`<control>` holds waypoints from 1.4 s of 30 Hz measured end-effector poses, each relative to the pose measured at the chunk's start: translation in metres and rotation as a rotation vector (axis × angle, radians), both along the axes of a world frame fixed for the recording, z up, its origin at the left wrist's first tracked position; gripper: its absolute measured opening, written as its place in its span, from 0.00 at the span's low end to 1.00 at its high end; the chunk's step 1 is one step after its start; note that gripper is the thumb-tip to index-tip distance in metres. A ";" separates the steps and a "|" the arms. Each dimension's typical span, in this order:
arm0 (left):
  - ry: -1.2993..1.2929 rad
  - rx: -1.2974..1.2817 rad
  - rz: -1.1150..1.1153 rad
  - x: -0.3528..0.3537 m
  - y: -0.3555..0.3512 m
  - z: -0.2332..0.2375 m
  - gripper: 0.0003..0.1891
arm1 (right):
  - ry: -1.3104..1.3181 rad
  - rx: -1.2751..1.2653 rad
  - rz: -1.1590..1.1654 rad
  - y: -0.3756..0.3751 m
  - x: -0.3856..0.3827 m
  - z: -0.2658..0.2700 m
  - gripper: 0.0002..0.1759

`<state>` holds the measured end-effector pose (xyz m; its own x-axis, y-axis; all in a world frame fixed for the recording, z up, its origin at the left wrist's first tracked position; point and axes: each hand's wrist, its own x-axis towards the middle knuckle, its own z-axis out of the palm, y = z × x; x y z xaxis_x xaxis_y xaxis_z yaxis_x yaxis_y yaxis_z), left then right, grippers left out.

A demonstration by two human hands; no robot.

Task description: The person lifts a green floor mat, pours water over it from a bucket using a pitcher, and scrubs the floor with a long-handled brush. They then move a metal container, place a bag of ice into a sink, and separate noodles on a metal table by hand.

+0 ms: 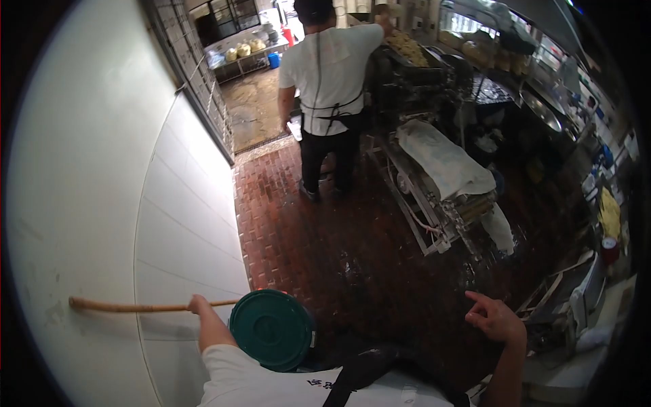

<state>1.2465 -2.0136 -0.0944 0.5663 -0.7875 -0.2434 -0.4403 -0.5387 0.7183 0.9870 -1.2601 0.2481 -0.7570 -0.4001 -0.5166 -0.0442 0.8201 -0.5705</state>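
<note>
My left hand (197, 304) is wrapped round a long wooden pole (129, 308) in front of the white wall. The pole's far part runs toward a round bin with a green lid (271, 329), and its end is hidden there. That bin stands on the floor just right of my left forearm. My right hand (498, 321) hangs in the air over the brick floor with nothing in it. Its index finger points out to the left and the other fingers are loosely bent.
A person in a white shirt (332, 74) stands ahead, one arm stretched toward a machine with pale food pieces (407, 51). A metal frame (407, 197) with a white cloth (444, 159) stands right of centre. Dark, wet brick floor (325, 244) lies between. Cluttered shelving lines the right.
</note>
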 end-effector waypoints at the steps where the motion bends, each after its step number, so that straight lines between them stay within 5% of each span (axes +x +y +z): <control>1: 0.014 -0.018 -0.138 -0.020 0.021 -0.024 0.30 | 0.007 -0.009 -0.018 0.016 0.002 -0.008 0.32; 3: -0.226 -0.109 -0.631 -0.077 0.107 -0.068 0.34 | 0.017 -0.031 -0.086 0.047 0.002 -0.022 0.32; 5: -0.091 -0.524 -1.163 -0.127 0.210 -0.159 0.34 | 0.001 -0.072 -0.140 0.085 0.010 -0.036 0.31; 6: -0.651 -0.114 -1.817 -0.158 0.292 -0.100 0.30 | 0.003 -0.072 -0.226 0.102 0.015 -0.039 0.31; 7: -0.655 -0.142 -1.914 -0.187 0.356 -0.106 0.30 | 0.010 -0.084 -0.234 0.115 0.019 -0.039 0.31; 10: -0.043 0.077 -2.502 -0.234 0.520 -0.120 0.32 | 0.003 -0.070 -0.353 0.170 0.041 -0.051 0.30; 12: 0.052 0.305 -2.887 -0.296 0.645 -0.075 0.36 | -0.015 -0.067 -0.540 0.223 0.073 -0.057 0.30; 14: 0.151 0.419 -2.998 -0.345 0.693 -0.078 0.33 | -0.023 -0.062 -0.559 0.256 0.078 -0.061 0.30; 16: 0.094 0.418 -2.883 -0.382 0.725 -0.061 0.29 | 0.027 -0.042 -0.581 0.282 0.087 -0.066 0.31; 17: -0.030 0.262 -2.897 -0.402 0.734 -0.047 0.27 | 0.021 -0.046 -0.611 0.295 0.088 -0.066 0.31; 18: -0.039 0.192 -2.863 -0.423 0.732 -0.065 0.25 | 0.035 -0.052 -0.623 0.305 0.088 -0.066 0.31; 19: -0.044 0.199 -2.903 -0.449 0.711 -0.147 0.25 | 0.050 -0.053 -0.641 0.315 0.087 -0.066 0.31; 20: 0.268 0.494 -2.699 -0.490 0.684 -0.208 0.22 | 0.049 -0.048 -0.688 0.322 0.085 -0.067 0.31; 22: -0.287 0.222 -2.790 -0.482 0.686 -0.148 0.23 | 0.050 -0.077 -0.665 0.334 0.076 -0.073 0.31; 23: -0.501 0.506 -2.771 -0.476 0.701 -0.085 0.24 | 0.046 -0.074 -0.711 0.341 0.073 -0.077 0.31; 26: -0.595 0.536 -2.664 -0.499 0.688 -0.149 0.16 | -0.075 -0.189 -0.740 0.366 0.050 -0.072 0.32; 29: -0.462 0.573 -2.860 -0.523 0.641 -0.195 0.14 | -0.067 -0.189 -0.755 0.392 0.020 -0.082 0.32; 37: 0.011 0.637 -3.173 -0.670 0.828 -0.241 0.11 | -0.058 -0.074 -0.808 0.487 -0.112 -0.073 0.30; 39: 0.075 0.630 -3.200 -0.711 0.887 -0.226 0.10 | 0.012 -0.029 -0.857 0.511 -0.134 -0.072 0.32; 40: -0.532 0.286 -3.200 -0.741 0.925 -0.204 0.12 | 0.012 -0.037 -0.862 0.523 -0.141 -0.072 0.32; 41: -0.738 0.170 -3.261 -0.762 0.976 -0.150 0.14 | 0.004 -0.038 -0.917 0.533 -0.146 -0.073 0.32; 42: -0.552 0.449 -2.901 -0.762 1.021 -0.086 0.18 | -0.005 -0.040 -0.971 0.544 -0.154 -0.074 0.32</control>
<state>0.4850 -0.9926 -0.1805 -0.5308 0.5270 -0.6637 0.1353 0.8258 0.5475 0.8328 -0.7161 0.1737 -0.7646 0.3806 -0.5202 0.6442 0.4782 -0.5970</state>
